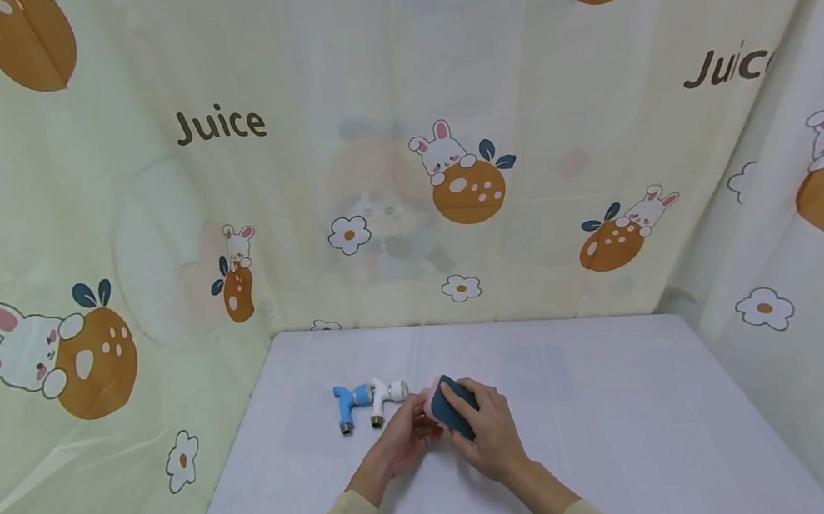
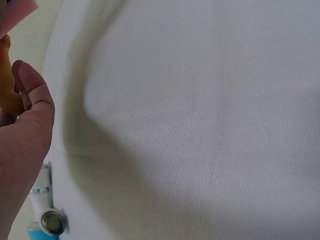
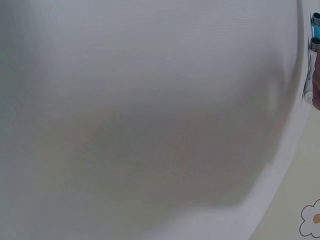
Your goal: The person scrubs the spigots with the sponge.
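My right hand [image 1: 497, 436] grips the dark-and-pink sponge [image 1: 449, 408] over the table [image 1: 627, 435], just beside my left hand [image 1: 403, 435]. My left fingers pinch a yellow piece [image 2: 7, 82] — whether the sponge touches it, I can't tell. Left of them lie two taps — a white tap [image 1: 379, 395] and a blue tap [image 1: 345, 401].

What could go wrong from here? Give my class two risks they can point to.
A careless move of the left hand might knock the nearby white tap into the blue tap beside it. The yellow-orange item in that hand's fingers could slip if the right hand pushes the sponge against it too hard.
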The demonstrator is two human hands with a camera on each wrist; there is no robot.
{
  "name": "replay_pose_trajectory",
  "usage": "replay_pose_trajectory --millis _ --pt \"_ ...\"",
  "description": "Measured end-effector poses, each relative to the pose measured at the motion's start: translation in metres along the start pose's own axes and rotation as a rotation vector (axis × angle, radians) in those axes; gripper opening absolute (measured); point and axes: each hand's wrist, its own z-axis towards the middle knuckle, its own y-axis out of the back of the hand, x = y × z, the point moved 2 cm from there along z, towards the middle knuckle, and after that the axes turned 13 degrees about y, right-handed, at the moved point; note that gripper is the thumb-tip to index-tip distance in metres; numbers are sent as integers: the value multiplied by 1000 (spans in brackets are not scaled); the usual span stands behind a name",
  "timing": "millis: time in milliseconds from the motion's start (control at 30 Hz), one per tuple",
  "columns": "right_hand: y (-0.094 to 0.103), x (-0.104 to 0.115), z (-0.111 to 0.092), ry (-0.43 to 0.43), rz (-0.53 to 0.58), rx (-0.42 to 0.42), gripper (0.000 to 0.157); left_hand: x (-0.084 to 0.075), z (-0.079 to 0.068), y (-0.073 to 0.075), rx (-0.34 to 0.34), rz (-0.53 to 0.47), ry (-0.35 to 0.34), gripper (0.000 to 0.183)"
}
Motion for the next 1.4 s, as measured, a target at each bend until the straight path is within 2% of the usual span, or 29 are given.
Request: replay_pose_trajectory --millis 133,367,633,867,1033,1200,1267,1400 --pt "0 0 1 -9 4 14 72 2 0 0 -13 -6 0 53" --pt "-1 0 -2 -8 -20 26 75 7 -1 1 -32 -15 56 56" --pt "-1 -4 -2 -15 -7 25 71 8 -2 3 -53 13 50 61" --pt "-1 -11 -8 -50 -105 89 72 8 -6 5 -28 73 52 62" --pt "1 -14 -5 -62 -129 96 70 4 -7 3 -2 137 37 61" --pt "2 -16 -1 -119 -121 109 72 3 -8 2 16 179 51 64" --pt "1 -17 0 -162 -103 98 74 3 -9 1 47 187 48 63" --pt "-1 -18 0 -290 3 21 74 2 -10 0 120 120 50 65"
